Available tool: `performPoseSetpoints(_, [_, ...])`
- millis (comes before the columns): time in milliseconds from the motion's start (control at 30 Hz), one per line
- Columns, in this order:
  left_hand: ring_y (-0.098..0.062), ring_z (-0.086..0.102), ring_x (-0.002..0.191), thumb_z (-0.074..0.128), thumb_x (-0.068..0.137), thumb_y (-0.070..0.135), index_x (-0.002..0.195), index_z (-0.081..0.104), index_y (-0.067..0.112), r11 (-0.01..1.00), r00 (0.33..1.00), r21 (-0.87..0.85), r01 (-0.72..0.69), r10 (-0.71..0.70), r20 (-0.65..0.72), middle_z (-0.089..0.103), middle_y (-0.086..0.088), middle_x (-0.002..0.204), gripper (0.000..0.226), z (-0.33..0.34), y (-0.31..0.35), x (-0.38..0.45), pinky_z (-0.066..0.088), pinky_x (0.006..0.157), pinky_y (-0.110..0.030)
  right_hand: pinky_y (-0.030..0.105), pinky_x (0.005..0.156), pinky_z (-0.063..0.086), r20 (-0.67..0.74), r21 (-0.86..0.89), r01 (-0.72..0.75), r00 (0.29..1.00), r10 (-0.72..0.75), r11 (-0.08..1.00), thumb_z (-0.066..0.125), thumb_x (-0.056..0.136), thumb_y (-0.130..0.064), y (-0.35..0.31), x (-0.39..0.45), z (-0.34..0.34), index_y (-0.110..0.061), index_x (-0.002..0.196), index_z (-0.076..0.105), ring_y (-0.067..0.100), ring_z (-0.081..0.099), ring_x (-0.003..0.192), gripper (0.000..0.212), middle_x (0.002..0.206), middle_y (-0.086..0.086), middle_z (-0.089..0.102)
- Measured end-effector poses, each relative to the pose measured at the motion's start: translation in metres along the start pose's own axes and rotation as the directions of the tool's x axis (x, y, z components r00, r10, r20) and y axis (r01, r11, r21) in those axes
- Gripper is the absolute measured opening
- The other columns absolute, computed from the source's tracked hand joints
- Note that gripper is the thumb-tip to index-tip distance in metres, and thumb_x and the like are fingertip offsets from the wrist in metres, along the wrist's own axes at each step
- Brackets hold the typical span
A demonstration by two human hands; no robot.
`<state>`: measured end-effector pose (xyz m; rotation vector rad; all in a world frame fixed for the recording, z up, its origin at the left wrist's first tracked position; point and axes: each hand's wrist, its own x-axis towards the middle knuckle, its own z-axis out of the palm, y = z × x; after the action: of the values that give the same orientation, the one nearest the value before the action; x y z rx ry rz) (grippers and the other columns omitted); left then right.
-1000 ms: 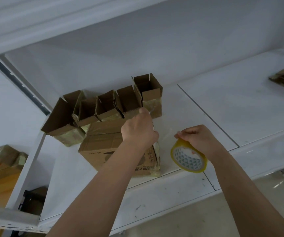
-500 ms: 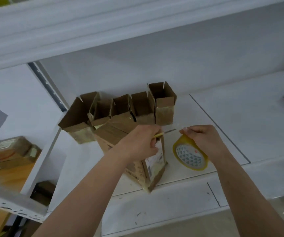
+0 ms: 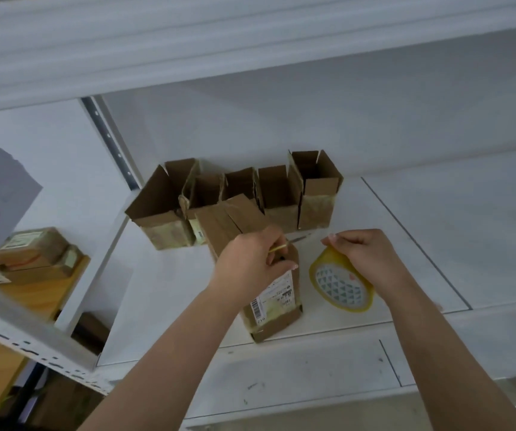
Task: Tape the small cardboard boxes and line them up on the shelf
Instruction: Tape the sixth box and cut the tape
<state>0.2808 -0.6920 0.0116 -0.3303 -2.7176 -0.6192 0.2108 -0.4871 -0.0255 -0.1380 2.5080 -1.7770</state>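
White metal shelving fills the view; the working shelf (image 3: 406, 244) is a flat white board with a rear wall behind it and a perforated upright at its left rear corner. Five small open-topped cardboard boxes (image 3: 241, 200) stand in a row along the rear of the shelf, upright, flaps raised, sides touching or nearly so; the leftmost is larger and turned slightly askew. In front of the row, a taller box (image 3: 269, 293) stands near the front edge; its long axis tilts from the base at the front edge up and back toward the row, and the face carrying a white barcode label (image 3: 276, 298) is turned toward the front and right. Its top flaps are folded shut. The left hand (image 3: 250, 265) rests over the upper part of this box, fingers curled, pinching the free end of a tape strip (image 3: 294, 241) between thumb and fingers. The strip runs roughly level, parallel to the front edge, to the right hand (image 3: 362, 259). That hand, fingers curled, grips a yellow-rimmed tape roll (image 3: 340, 284) just right of the box, the roll's open core facing the camera. On a lower, separate shelf at far left lie sealed brown parcels (image 3: 29, 256) on a wooden surface.
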Motion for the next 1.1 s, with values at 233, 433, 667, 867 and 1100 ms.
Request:
performPoseSetpoints(233, [-0.004,0.033,0.053,0.078,0.079,0.012,0.071,0.036,0.025,0.959,0.947,-0.038,-0.282,0.271,-0.172,0.032,0.02,0.062,0.045,0.012,-0.005,-0.004,0.027,0.05,-0.017,0.033,0.069,0.055,-0.029,-0.004,0.005,1.0,-0.005,1.0,0.064,0.091,-0.038,0.003,-0.005,0.0,-0.045,0.068,0.075,0.005,0.07,0.074,0.027,0.078,-0.022,0.072])
performPoseSetpoints(433, [-0.014,0.06,0.061,0.064,0.085,0.044,0.078,0.063,0.014,0.972,0.986,-0.234,-0.027,-0.013,-0.167,0.063,0.003,0.071,0.031,-0.003,-0.01,0.001,0.053,0.058,-0.039,0.035,0.073,0.057,-0.044,0.007,-0.031,0.999,0.031,0.999,0.064,0.091,-0.039,0.005,-0.006,-0.001,-0.038,0.078,0.078,0.008,0.07,0.076,0.019,0.078,-0.019,0.073])
performPoseSetpoints(667, [-0.005,0.058,0.111,0.043,0.061,0.093,0.139,0.044,0.048,0.941,0.982,0.31,0.134,-0.169,0.087,0.041,0.022,0.145,0.09,-0.014,-0.016,-0.01,0.05,0.079,-0.026,0.03,0.067,0.054,-0.036,0.02,-0.022,0.999,0.022,1.0,0.064,0.092,-0.037,0.0,-0.006,0.005,-0.036,0.079,0.078,0.003,0.07,0.072,0.019,0.077,-0.02,0.073])
performPoseSetpoints(867, [-0.004,0.054,0.122,0.061,0.081,0.065,0.144,0.03,0.053,0.944,0.968,0.324,-0.057,-0.028,0.25,0.022,0.031,0.154,0.071,-0.029,-0.032,-0.015,0.051,0.082,-0.024,0.03,0.066,0.054,-0.017,-0.001,-0.013,1.0,0.013,1.0,0.065,0.091,-0.038,-0.009,-0.003,0.01,-0.036,0.081,0.078,0.006,0.069,0.074,0.017,0.079,-0.018,0.073])
performPoseSetpoints(1100, [0.004,0.04,0.13,0.07,0.082,0.05,0.142,0.035,0.051,0.986,0.926,0.15,-0.071,0.009,0.378,0.022,0.039,0.145,0.07,-0.052,-0.056,-0.022,0.042,0.098,-0.024,0.031,0.067,0.055,0.015,0.022,0.031,0.999,-0.031,0.999,0.065,0.091,-0.037,-0.024,-0.004,0.014,-0.035,0.084,0.078,0.006,0.07,0.078,0.016,0.082,-0.015,0.074])
